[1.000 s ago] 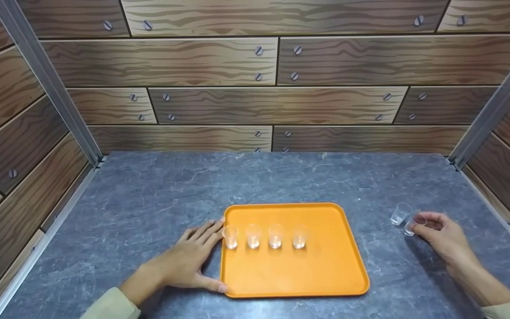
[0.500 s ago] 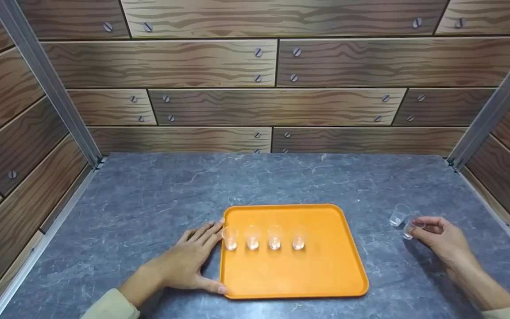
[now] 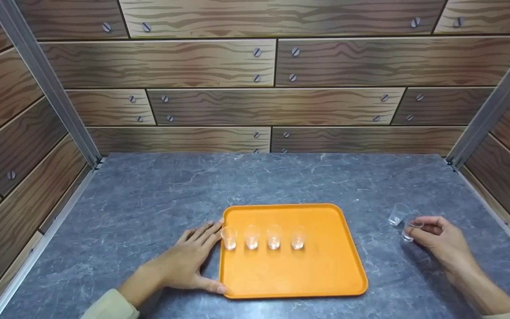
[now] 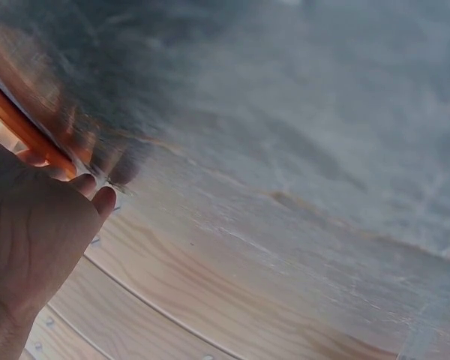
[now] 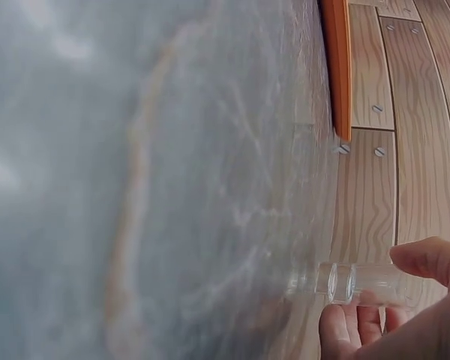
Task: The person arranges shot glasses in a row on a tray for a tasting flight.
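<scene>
My left hand [image 3: 188, 261] lies with straight fingers and thumb along the left rim of an orange tray [image 3: 326, 274]. Several small clear shot glasses stand upright on the tray in a row; the leftmost shot glass [image 3: 229, 241] is close by the left rim, and the rightmost glass [image 3: 298, 241] is just right of the middle. Off to the tray's right, my right hand [image 3: 445, 239] pinches another clear shot glass [image 3: 407, 235] between thumb and fingers, low over the table or touching it. Just behind it stands one more shot glass [image 3: 396, 217], partly overlapped.
The blue-grey marbled tabletop [image 3: 162, 186] carries the tray near its front middle. Wood-patterned panels [image 3: 219, 106] wall the back and both sides. Metal posts [image 3: 60, 97] mark the back corners.
My right hand has shifted slightly toward me with the pinched shot glass, whose base sits a little farther from the other loose glass. My left hand and the tray stay put.
</scene>
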`<state>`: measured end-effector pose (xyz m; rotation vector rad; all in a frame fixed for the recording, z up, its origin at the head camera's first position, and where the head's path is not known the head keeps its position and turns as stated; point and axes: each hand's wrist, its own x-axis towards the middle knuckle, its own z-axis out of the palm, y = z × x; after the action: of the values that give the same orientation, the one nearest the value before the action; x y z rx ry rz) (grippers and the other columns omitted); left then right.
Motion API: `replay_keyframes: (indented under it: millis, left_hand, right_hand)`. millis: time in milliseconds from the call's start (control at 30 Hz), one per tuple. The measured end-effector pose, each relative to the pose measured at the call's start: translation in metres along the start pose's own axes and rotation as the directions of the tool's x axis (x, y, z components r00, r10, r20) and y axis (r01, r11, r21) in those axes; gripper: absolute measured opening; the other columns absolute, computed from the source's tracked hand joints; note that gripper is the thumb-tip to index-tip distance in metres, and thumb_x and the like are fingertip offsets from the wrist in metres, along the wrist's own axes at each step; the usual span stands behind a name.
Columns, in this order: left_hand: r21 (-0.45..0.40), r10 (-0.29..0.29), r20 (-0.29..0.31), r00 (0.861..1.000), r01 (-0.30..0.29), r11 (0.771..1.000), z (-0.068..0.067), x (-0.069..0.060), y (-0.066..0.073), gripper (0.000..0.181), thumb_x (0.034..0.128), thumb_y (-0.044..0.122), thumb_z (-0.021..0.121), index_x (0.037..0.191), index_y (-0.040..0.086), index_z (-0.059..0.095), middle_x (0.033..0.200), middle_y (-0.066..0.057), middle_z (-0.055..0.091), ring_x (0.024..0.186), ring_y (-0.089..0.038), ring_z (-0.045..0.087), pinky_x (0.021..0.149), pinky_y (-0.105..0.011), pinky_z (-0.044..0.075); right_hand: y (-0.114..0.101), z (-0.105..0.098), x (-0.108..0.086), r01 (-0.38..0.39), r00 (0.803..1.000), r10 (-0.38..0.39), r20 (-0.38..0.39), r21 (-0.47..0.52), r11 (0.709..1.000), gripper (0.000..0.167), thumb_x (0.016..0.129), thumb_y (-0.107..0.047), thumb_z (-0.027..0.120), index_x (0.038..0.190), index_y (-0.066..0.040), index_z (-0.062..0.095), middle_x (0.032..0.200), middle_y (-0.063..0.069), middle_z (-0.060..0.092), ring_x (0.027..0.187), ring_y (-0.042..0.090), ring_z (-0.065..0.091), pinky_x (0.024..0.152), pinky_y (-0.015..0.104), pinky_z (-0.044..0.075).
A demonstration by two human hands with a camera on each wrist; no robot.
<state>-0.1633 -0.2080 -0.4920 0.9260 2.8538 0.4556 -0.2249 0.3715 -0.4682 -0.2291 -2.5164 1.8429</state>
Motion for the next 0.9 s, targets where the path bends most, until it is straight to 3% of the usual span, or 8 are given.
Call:
replay_keyframes:
  millis: [500, 700, 900]
  left_hand:
    - [-0.028, -0.004, 0.018, 1.0, 0.005, 1.0, -0.001, 0.0, 0.0, 0.126, 0.0865, 0.088, 0.066, 0.174, 0.008, 0.025, 0.182, -0.014, 0.013, 0.165, -0.041, 0.015, 0.124, -0.07, 0.022]
    - [-0.022, -0.005, 0.012, 1.0, 0.005, 1.0, -0.001, 0.0, -0.001, 0.126, 0.0862, 0.089, 0.065, 0.174, 0.008, 0.025, 0.182, -0.014, 0.014, 0.164, -0.041, 0.016, 0.124, -0.07, 0.022]
    - [-0.021, 0.0, 0.01, 1.0, 0.0, 1.0, -0.001, 0.0, 0.0, 0.127, 0.0867, 0.089, 0.066, 0.174, 0.007, 0.024, 0.181, -0.014, 0.015, 0.164, -0.041, 0.016, 0.124, -0.071, 0.022]
  right_hand:
    - [-0.003, 0.009, -0.009, 0.002, 1.0, -0.001, -0.024, 0.024, 1.0, 0.024, 0.099, -0.009, 0.082, 0.115, -0.011, 0.064, 0.093, -0.017, 0.072, 0.087, 0.001, 0.066, 0.077, 0.019, 0.056]
    - [-0.005, 0.015, -0.012, 0.012, 1.0, -0.012, -0.028, -0.017, 1.0, 0.029, 0.099, -0.013, 0.083, 0.12, -0.008, 0.063, 0.096, -0.019, 0.071, 0.091, -0.001, 0.065, 0.078, 0.019, 0.055]
    - [-0.008, 0.02, -0.014, 0.016, 1.0, -0.015, -0.025, 0.041, 0.999, 0.028, 0.099, -0.01, 0.082, 0.118, -0.009, 0.063, 0.097, -0.02, 0.072, 0.092, -0.001, 0.066, 0.079, 0.018, 0.056]
